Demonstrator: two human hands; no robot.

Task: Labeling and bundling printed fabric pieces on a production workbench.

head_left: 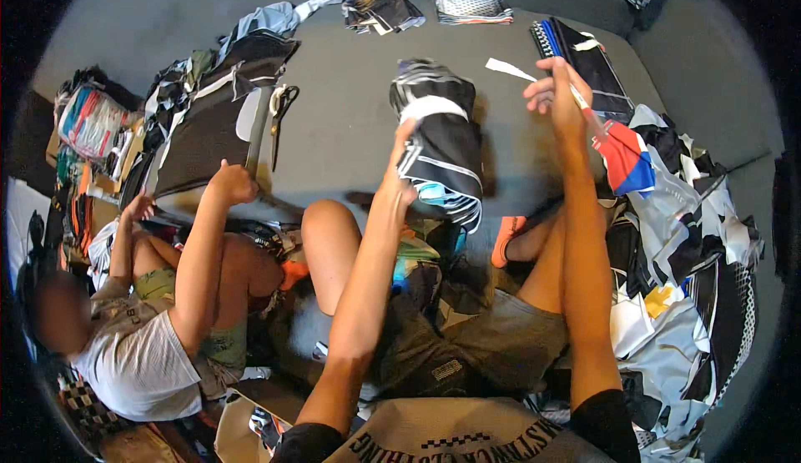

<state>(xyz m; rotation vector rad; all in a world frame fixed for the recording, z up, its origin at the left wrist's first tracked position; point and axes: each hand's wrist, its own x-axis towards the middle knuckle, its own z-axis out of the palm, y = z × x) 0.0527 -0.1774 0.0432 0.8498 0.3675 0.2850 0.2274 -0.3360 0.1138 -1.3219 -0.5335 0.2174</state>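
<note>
Rolled fabric bundle (442, 150), black with white stripes, is held above the middle of the worktop (346, 113), its lower end brought toward the front edge. A white band (435, 108) is wrapped around it. Its left side is clasped by the left hand (400, 167), fingers closed on the cloth. The right hand (564, 100) is raised near the right edge, apart from the bundle, fingers partly spread; a white strip (507, 67) is seen beside it, whether pinched cannot be told. Black folded stack (599, 69) is placed at the far right corner; patterned white stack (471, 2) and dark folded pieces (382, 11) are set along the far edge. Toward the left edge, scissors (277, 127) are laid beside dark fabric (200, 150). Fabric scraps (680, 229) are heaped along the right edge. A co-worker's hand (234, 183) is held near the front left corner.
</note>
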